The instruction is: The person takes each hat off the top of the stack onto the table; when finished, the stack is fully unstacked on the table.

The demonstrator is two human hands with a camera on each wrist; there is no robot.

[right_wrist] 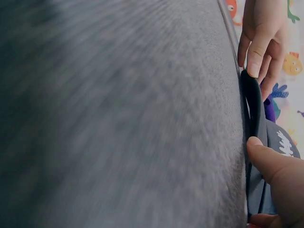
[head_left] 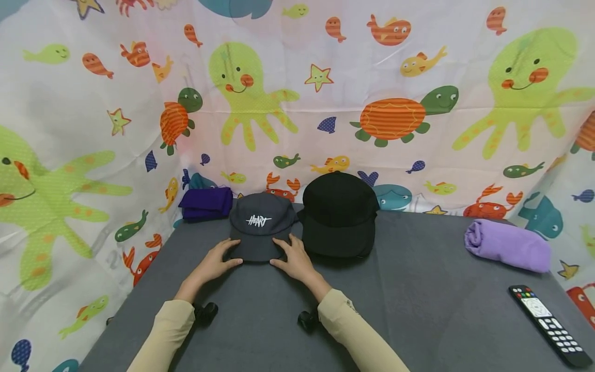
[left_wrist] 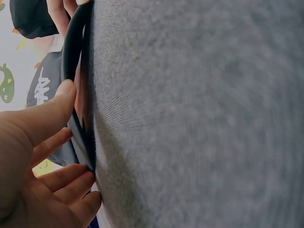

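Note:
A dark grey cap point(head_left: 259, 221) with white "HEART" lettering sits on the grey table, its brim toward me. My left hand point(head_left: 218, 262) holds the left side of the brim, thumb at the front edge and fingers along the side. On the opposite side, my right hand point(head_left: 296, 260) grips the brim in the same way. The left wrist view has the left thumb point(left_wrist: 59, 102) on the brim edge, with the fingers spread lower down. In the right wrist view the right thumb point(right_wrist: 261, 152) presses the brim edge, while most of its fingers are out of sight.
Right beside the grey cap stands a larger black cap point(head_left: 339, 217). A folded dark purple cloth point(head_left: 206, 203) lies at the back left. Farther right are a rolled lilac towel point(head_left: 506, 245) and a black remote control point(head_left: 548, 325). A sea-animal curtain point(head_left: 279, 93) surrounds the table.

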